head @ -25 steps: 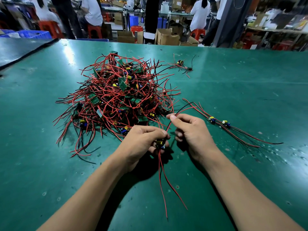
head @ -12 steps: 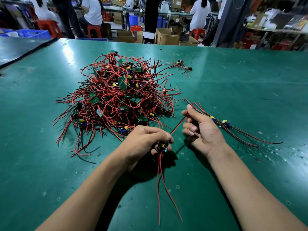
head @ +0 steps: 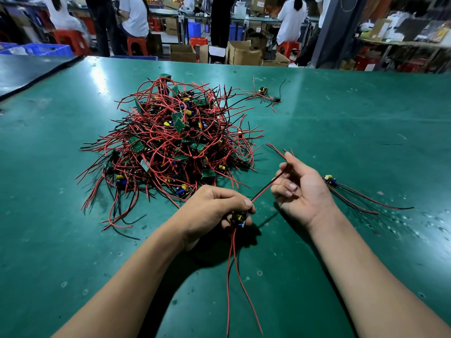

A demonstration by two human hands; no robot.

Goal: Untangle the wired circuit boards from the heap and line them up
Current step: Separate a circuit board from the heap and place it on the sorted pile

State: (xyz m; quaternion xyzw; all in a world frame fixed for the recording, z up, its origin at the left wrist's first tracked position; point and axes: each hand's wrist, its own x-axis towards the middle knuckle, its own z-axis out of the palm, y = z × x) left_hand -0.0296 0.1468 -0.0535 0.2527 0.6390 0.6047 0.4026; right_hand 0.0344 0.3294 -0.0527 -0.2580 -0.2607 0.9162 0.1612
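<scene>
Heap of wired circuit boards (head: 175, 142) lay left-centre on green worktop (head: 73, 240); stray wired board (head: 263, 91) far back, apart. Left hand (head: 212, 211), just before heap, pinched single circuit board (head: 238, 219). Right hand (head: 302, 189) pinched its red-black leads (head: 264, 189), partly hiding laid-out boards (head: 329, 179) beside it.

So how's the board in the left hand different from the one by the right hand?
The held board is gripped in the left hand; the lying board rests on the green table. The held board's wire pair stretches to the right hand, which pinches it; the lying board's wires trail flat rightward. Both have yellow parts and red and black wires.
</scene>
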